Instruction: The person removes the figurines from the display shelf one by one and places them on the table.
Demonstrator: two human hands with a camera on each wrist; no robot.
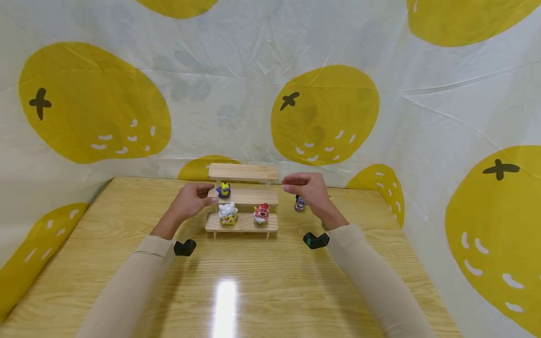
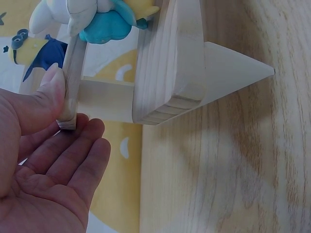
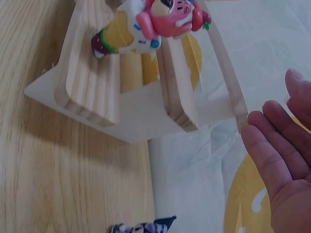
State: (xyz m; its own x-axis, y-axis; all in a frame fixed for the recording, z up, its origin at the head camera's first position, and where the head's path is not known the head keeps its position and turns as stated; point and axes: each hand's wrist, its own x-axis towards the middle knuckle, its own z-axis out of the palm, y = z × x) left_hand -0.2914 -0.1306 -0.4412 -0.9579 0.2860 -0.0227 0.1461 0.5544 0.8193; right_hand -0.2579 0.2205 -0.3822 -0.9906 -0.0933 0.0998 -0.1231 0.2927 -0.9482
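One tiered shelf (image 1: pixel 253 196) runs left to right, rising rearward.

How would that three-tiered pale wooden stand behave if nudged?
The pale wooden stand is probably stiff: its planks look solid. It might slide on the smooth, glossy wooden table. The pink bear figurine aboard, narrow at its base, could topple.

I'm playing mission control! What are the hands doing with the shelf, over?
Left hand pinching middle tier. Right hand empty, beside top tier. Shelf upright, three toys on it. Possibly in the way: Minion, near left hand.
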